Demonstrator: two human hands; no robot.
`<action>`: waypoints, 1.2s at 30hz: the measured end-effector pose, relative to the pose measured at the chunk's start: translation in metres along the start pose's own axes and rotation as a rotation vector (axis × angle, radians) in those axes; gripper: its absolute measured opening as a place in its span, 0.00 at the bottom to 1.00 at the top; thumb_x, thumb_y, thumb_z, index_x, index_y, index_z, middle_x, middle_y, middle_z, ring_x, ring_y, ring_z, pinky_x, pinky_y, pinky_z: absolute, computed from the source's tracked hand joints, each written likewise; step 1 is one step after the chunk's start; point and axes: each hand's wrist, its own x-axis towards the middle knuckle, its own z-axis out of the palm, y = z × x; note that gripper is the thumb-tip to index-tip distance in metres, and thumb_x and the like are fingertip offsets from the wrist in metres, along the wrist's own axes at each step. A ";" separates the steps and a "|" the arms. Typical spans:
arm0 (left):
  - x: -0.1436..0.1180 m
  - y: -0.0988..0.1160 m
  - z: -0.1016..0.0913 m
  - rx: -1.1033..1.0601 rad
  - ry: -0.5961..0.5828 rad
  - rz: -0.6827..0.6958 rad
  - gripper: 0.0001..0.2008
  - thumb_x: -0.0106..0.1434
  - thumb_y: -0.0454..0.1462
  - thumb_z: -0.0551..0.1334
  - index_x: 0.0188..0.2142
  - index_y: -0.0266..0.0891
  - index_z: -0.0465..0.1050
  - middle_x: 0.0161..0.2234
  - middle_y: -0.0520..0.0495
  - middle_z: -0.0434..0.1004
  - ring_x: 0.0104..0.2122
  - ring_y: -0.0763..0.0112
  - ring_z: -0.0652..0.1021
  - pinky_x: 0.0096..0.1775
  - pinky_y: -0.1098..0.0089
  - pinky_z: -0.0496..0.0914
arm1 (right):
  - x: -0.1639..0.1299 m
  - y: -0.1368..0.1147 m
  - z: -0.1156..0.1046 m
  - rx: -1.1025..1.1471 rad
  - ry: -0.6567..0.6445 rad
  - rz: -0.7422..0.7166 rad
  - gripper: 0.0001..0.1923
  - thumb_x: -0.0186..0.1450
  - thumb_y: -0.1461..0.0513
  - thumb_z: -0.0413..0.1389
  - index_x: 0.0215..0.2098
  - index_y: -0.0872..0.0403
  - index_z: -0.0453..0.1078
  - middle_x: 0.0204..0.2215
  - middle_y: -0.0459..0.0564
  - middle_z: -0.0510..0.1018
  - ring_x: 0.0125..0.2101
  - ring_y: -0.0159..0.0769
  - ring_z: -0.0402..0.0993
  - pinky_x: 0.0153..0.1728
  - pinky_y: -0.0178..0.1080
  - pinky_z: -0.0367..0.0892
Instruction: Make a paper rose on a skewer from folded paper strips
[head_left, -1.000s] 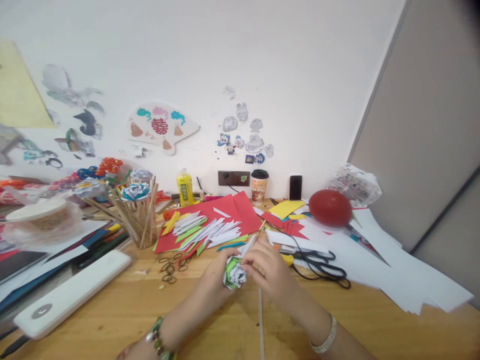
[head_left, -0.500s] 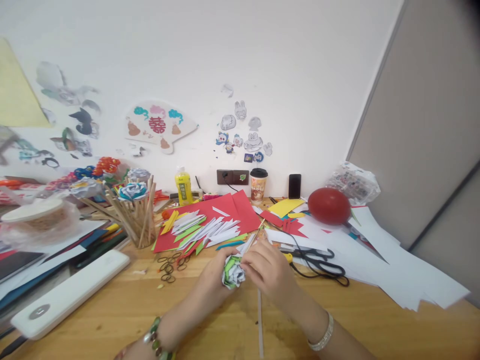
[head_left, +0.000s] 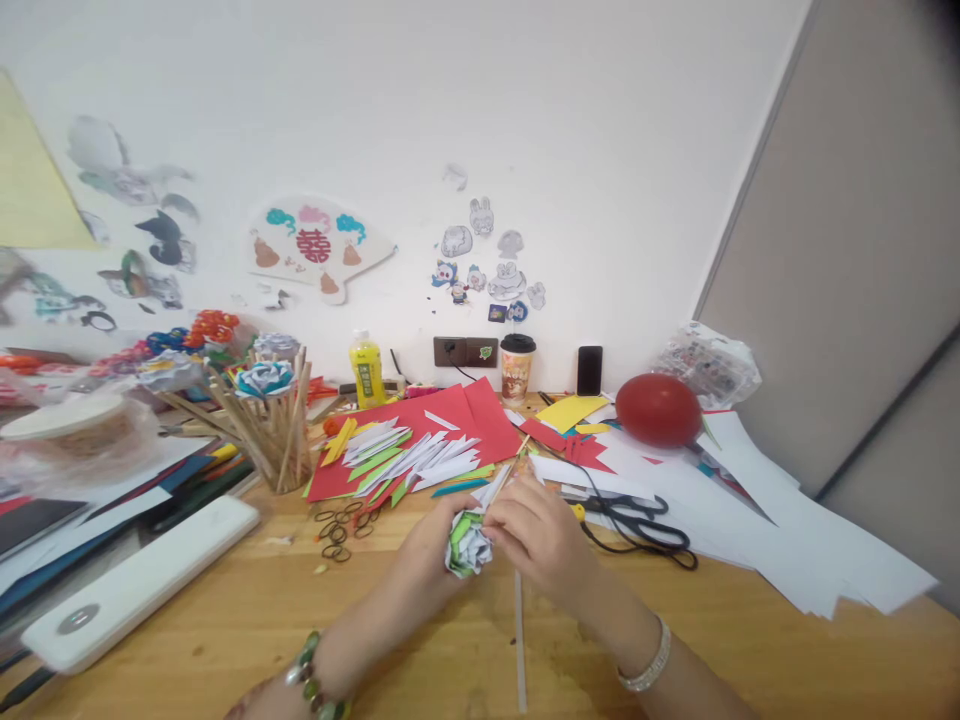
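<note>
A white and green paper flower point(head_left: 470, 549) faces me above the middle of the table. My left hand point(head_left: 427, 552) is closed around its left side. From the right, my right hand point(head_left: 537, 538) has its bent fingers pressed on the flower's upper right edge; exactly which petal they grip is hidden. Behind the fingers a thin wooden stick point(head_left: 523, 444) points away from me; I cannot tell whether it joins the flower. Below the hands a narrow white paper strip point(head_left: 519, 640) lies on the tabletop. Folded white and green paper pieces point(head_left: 420, 463) lie spread on red paper beyond.
Black-handled scissors point(head_left: 637, 525) and a cable lie right of my hands. Black rubber bands point(head_left: 337, 530) are at the left, near a holder of wooden sticks point(head_left: 281, 450) and a long white device point(head_left: 142, 580). A red balloon point(head_left: 658, 411), lidded cup point(head_left: 517, 370) and yellow bottle point(head_left: 366, 370) stand farther back.
Both hands keep nearly the same place, and the flower shifts very slightly to the right. The fingers of my right hand stay at its edge. Nothing else on the table has visibly moved.
</note>
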 end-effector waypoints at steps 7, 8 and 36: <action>-0.001 -0.006 0.003 0.024 0.002 0.012 0.20 0.52 0.30 0.58 0.46 0.39 0.61 0.41 0.43 0.75 0.39 0.63 0.77 0.39 0.66 0.71 | -0.001 0.002 0.003 -0.229 -0.009 -0.103 0.11 0.67 0.66 0.45 0.29 0.56 0.66 0.25 0.49 0.70 0.28 0.35 0.59 0.30 0.38 0.57; -0.001 -0.006 0.003 0.021 -0.002 0.017 0.20 0.53 0.30 0.58 0.46 0.39 0.61 0.42 0.43 0.75 0.39 0.63 0.76 0.40 0.66 0.71 | -0.001 0.002 0.003 -0.198 -0.022 -0.087 0.12 0.68 0.66 0.45 0.29 0.56 0.66 0.25 0.49 0.70 0.28 0.35 0.59 0.31 0.38 0.58; 0.010 0.004 -0.004 -0.275 -0.012 -0.088 0.24 0.48 0.30 0.60 0.47 0.39 0.62 0.46 0.41 0.73 0.46 0.60 0.74 0.47 0.64 0.68 | -0.001 0.005 0.003 0.338 0.137 0.262 0.05 0.65 0.62 0.52 0.31 0.53 0.67 0.28 0.46 0.70 0.32 0.33 0.66 0.34 0.36 0.61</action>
